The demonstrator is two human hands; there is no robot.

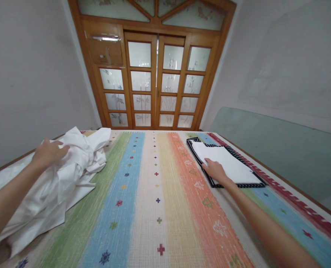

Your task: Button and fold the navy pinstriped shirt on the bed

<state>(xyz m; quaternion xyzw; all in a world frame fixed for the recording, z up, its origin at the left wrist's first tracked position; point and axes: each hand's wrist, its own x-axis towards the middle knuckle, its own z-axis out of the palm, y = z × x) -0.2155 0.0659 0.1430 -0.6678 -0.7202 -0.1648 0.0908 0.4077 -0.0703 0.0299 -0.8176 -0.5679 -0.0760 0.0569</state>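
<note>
A rumpled heap of white cloth (80, 160) lies along the left side of the bed. My left hand (49, 152) is at the top of this heap, its fingers curled into the fabric and the thumb pointing right; the fingertips are partly hidden. On the right lies a folded white garment (232, 163), flat on top of a folded black garment with white stripes (192, 143), whose edges show all round. My right hand (215, 170) rests at the near left edge of this stack, fingers stretched out over the white fabric.
A striped, multicoloured bedspread (148, 208) with small star and cross motifs covers the bed. A pale green panel (280, 137) stands along the right side. Grey-white walls rise on both sides, and wooden glazed doors (155, 82) close the far end.
</note>
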